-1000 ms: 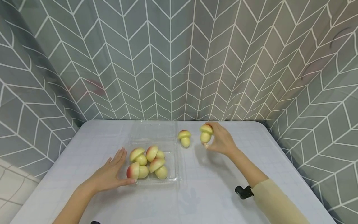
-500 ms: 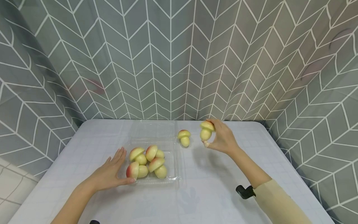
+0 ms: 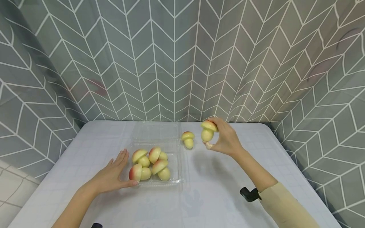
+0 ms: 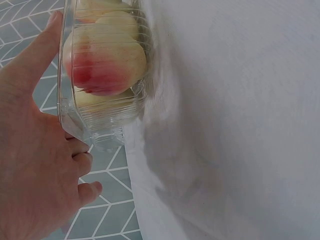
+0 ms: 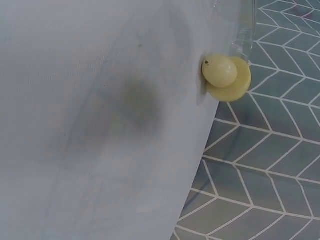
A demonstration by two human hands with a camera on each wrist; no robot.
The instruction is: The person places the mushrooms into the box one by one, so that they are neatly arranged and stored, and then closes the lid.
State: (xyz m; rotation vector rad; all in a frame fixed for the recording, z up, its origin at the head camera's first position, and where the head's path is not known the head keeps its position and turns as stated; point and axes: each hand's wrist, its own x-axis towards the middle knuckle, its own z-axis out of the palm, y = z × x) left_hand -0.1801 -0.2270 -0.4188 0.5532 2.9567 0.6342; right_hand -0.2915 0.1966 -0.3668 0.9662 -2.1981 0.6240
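Note:
In the head view my right hand (image 3: 226,137) holds a toy mushroom (image 3: 207,134), pale yellow-green with a reddish cap, between thumb and fingers above the table. The right wrist view shows neither that hand nor its mushroom. Another such mushroom (image 5: 220,71) lies on the table, left of the held one in the head view. Several more, including a red-capped mushroom (image 4: 105,60), fill the near part of a clear plastic container (image 3: 177,164). My left hand (image 3: 109,175) rests at the container's left side with fingers stretched out, its thumb at the near left corner.
The container's clear lid (image 3: 156,131) lies folded back toward the far table edge. A white cloth covers the table (image 3: 228,202). Grey curtains (image 3: 174,63) with a white zigzag pattern hang behind and at both sides.
My right hand has risen slightly and shifted a little left with the mushroom, whose cap now tilts more. The left hand and the container stay in place.

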